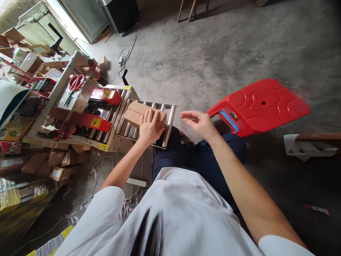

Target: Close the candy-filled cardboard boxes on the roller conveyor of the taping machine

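Note:
A closed brown cardboard box point(135, 113) lies on the metal rollers at the near end of a roller conveyor point(170, 122). My left hand point(149, 128) rests on the box's right part, its fingers stretched flat over the top and the thumb towards the near right end. The box's underside is hidden. To the right, past the conveyor's end, my right hand point(198, 123) hangs in the air with fingers extended and the thumb apart, holding nothing. Further left along the rollers stands a red-sided carton sealing machine point(102, 122).
Red-handled scissors point(76, 82) lie on the machine's top plate. A red plastic stool point(262, 106) stands to my right. Several cardboard boxes point(61, 160) are heaped under the conveyor at left. Cables point(94, 174) trail on the floor below, near a power strip point(137, 182).

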Action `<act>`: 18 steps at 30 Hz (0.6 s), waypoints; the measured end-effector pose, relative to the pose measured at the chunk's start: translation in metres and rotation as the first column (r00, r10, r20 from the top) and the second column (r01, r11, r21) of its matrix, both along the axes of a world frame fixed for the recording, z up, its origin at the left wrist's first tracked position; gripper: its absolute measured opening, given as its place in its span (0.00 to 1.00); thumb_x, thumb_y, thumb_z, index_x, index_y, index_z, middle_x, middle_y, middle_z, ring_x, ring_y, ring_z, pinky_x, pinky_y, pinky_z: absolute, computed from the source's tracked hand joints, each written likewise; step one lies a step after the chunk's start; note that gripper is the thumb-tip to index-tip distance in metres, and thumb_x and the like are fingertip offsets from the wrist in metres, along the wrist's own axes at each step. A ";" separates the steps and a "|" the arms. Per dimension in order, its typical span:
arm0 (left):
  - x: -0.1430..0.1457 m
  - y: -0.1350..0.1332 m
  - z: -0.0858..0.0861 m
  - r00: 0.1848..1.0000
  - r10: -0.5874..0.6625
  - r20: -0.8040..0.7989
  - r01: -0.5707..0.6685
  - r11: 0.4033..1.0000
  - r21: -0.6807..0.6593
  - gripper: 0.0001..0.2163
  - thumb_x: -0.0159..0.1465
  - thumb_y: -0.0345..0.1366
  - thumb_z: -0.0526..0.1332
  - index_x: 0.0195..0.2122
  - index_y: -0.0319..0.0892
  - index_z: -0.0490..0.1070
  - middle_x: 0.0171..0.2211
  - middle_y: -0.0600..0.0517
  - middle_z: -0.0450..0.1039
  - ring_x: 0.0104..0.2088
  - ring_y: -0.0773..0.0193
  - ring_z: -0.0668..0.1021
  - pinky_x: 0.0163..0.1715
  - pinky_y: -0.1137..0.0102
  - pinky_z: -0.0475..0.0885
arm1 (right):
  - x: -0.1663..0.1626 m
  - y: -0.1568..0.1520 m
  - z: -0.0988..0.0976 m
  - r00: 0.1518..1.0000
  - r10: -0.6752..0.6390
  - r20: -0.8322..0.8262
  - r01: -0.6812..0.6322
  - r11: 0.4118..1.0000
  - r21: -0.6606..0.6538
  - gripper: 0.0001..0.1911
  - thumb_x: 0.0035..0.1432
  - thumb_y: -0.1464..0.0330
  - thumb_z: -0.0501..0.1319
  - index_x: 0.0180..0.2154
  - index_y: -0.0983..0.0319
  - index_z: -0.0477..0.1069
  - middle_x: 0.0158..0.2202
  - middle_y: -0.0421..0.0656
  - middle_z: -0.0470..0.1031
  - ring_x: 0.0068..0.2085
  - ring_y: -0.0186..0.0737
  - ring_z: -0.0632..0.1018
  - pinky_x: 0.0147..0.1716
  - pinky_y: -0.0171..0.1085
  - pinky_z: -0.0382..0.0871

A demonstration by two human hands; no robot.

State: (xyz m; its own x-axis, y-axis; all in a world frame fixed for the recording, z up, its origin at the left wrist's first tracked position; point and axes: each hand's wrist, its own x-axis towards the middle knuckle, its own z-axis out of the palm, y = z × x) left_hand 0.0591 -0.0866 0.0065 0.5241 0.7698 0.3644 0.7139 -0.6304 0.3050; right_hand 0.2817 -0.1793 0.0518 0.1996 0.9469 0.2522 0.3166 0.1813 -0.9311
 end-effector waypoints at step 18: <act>-0.066 0.089 -0.012 0.974 0.209 0.093 -0.200 0.975 -0.100 0.42 0.57 0.40 0.64 0.69 0.27 0.52 0.71 0.30 0.44 0.71 0.34 0.47 0.70 0.44 0.42 | 0.038 0.011 -0.071 0.973 -0.208 -0.102 0.175 0.948 -0.268 0.24 0.46 0.52 0.71 0.40 0.61 0.79 0.39 0.49 0.82 0.43 0.48 0.83 0.52 0.49 0.78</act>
